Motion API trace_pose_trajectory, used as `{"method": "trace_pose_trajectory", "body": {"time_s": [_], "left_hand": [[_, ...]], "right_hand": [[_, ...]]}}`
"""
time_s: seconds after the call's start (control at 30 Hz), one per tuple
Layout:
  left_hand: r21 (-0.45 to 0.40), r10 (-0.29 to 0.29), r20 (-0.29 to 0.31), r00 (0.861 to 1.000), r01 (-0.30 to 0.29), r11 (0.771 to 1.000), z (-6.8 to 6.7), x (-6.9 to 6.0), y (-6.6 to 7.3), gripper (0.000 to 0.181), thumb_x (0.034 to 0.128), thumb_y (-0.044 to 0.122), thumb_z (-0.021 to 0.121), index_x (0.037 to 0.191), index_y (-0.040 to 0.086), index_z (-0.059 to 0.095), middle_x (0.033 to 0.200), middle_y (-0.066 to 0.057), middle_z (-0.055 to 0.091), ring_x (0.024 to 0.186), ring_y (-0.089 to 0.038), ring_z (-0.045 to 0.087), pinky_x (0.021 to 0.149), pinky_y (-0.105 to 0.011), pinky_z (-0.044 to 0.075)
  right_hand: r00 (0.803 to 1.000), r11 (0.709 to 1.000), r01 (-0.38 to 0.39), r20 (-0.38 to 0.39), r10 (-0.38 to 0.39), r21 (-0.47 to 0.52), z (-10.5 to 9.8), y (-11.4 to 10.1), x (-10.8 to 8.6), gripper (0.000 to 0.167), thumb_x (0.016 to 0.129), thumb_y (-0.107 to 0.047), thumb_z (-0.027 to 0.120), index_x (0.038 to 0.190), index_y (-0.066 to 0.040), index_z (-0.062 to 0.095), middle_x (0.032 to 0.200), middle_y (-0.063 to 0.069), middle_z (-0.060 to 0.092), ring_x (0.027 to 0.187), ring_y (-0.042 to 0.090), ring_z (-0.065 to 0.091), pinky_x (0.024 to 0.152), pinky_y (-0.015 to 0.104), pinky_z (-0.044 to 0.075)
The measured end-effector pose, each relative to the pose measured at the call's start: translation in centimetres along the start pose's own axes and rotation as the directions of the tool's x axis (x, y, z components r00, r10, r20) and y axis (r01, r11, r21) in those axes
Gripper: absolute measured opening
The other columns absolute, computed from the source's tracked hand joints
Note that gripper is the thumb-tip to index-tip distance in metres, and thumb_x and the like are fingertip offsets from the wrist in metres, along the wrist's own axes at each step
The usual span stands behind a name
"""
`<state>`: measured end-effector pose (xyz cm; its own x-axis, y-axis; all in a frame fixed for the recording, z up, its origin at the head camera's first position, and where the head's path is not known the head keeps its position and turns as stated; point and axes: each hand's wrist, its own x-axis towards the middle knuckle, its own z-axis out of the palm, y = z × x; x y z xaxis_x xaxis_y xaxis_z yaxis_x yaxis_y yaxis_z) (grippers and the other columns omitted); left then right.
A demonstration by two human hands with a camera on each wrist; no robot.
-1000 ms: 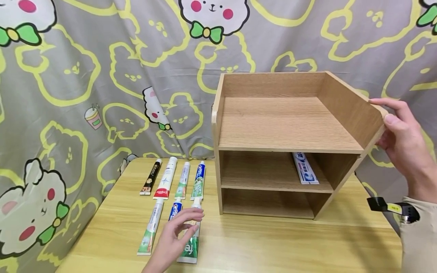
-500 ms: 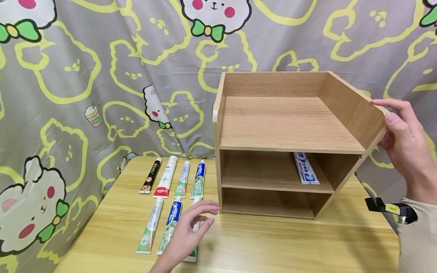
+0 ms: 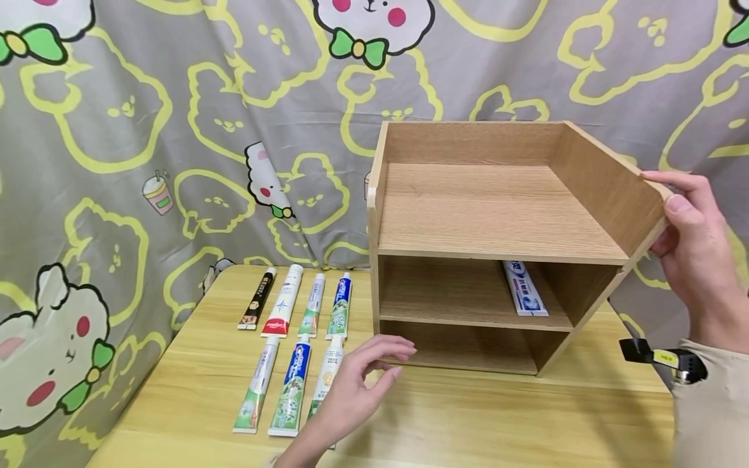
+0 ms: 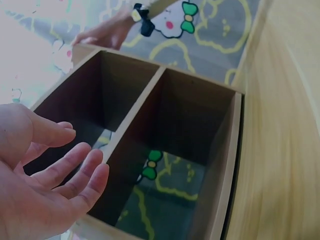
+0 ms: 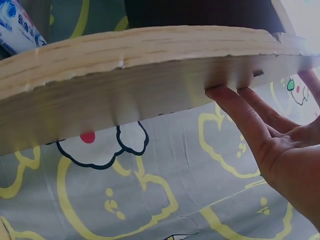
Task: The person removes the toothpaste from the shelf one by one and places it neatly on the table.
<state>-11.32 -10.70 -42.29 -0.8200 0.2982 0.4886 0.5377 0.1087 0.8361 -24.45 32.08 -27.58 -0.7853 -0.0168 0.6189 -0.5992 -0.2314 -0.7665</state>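
Observation:
My left hand [image 3: 358,383] hovers with loosely bent fingers and holds nothing. It is in front of the shelf's lower left corner and partly covers a white and green toothpaste tube [image 3: 328,370]. In the left wrist view this hand [image 4: 55,185] is before the shelf's open compartments. My right hand [image 3: 696,240] grips the upper right side panel of the wooden shelf [image 3: 497,211], thumb at the front edge and a finger on top. In the right wrist view, its fingertips [image 5: 220,92] touch the panel's outer face. A white and blue toothpaste tube [image 3: 525,290] lies in the middle compartment.
Left of the shelf, toothpaste tubes lie in two rows on the wooden table [image 3: 193,390]. The back row has a black tube [image 3: 257,299], a Colgate tube [image 3: 283,302] and others. A blue and green tube [image 3: 290,390] is in front. A patterned curtain [image 3: 222,130] hangs behind.
My left hand has moved right, from over the front toothpaste tubes to the shelf's lower left corner, uncovering the blue and green tube. My right hand stays on the shelf.

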Motion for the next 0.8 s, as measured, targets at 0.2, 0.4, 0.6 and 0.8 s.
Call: {"method": "trace_pose_trajectory", "body": {"time_s": [0.2, 0.4, 0.6, 0.8], "left_hand": [[-0.018, 0.007, 0.000, 1.000, -0.007, 1.000, 0.8, 0.8, 0.1, 0.034, 0.0946, -0.008, 0.065, 0.123, 0.011, 0.070, 0.128, -0.001, 0.066, 0.103, -0.019, 0.068, 0.086, -0.034, 0.060], [-0.056, -0.007, 0.022, 1.000, 0.008, 0.998, 1.7, 1.6, 0.4, 0.035, 0.0958, -0.006, 0.065, 0.123, 0.014, 0.071, 0.128, 0.000, 0.066, 0.107, -0.018, 0.066, 0.089, -0.034, 0.059], [-0.068, 0.001, 0.030, 1.000, 0.001, 0.998, 2.9, 2.3, 0.7, 0.030, 0.0974, 0.000, 0.065, 0.123, 0.015, 0.071, 0.128, 0.001, 0.066, 0.107, -0.021, 0.066, 0.088, -0.033, 0.059], [-0.082, 0.011, 0.033, 0.999, -0.008, 0.997, 3.9, 3.2, 1.3, 0.027, 0.0993, 0.002, 0.064, 0.122, 0.016, 0.071, 0.127, 0.003, 0.066, 0.108, -0.027, 0.066, 0.086, -0.032, 0.059]], "right_hand": [[0.999, 1.000, -0.005, -0.036, 0.005, 0.001, 0.4, 0.0, -0.1, 0.038, 0.105, -0.006, 0.043, 0.141, -0.001, 0.052, 0.122, 0.015, 0.045, 0.082, 0.023, 0.048, 0.043, 0.024, 0.034], [0.999, 1.000, 0.001, -0.046, -0.002, -0.016, 0.4, -0.1, -0.1, 0.038, 0.105, -0.007, 0.042, 0.142, -0.002, 0.051, 0.121, 0.015, 0.045, 0.084, 0.023, 0.049, 0.042, 0.024, 0.031], [1.000, 0.999, 0.007, -0.030, -0.006, 0.036, 0.4, 0.2, -0.1, 0.038, 0.103, -0.006, 0.043, 0.140, -0.002, 0.051, 0.119, 0.014, 0.044, 0.077, 0.021, 0.046, 0.042, 0.033, 0.011], [0.999, 1.000, 0.017, -0.038, -0.017, 0.003, 0.6, 0.2, -0.2, 0.038, 0.103, -0.008, 0.045, 0.141, -0.001, 0.050, 0.120, 0.014, 0.043, 0.078, 0.021, 0.044, 0.044, 0.036, 0.007]]}}
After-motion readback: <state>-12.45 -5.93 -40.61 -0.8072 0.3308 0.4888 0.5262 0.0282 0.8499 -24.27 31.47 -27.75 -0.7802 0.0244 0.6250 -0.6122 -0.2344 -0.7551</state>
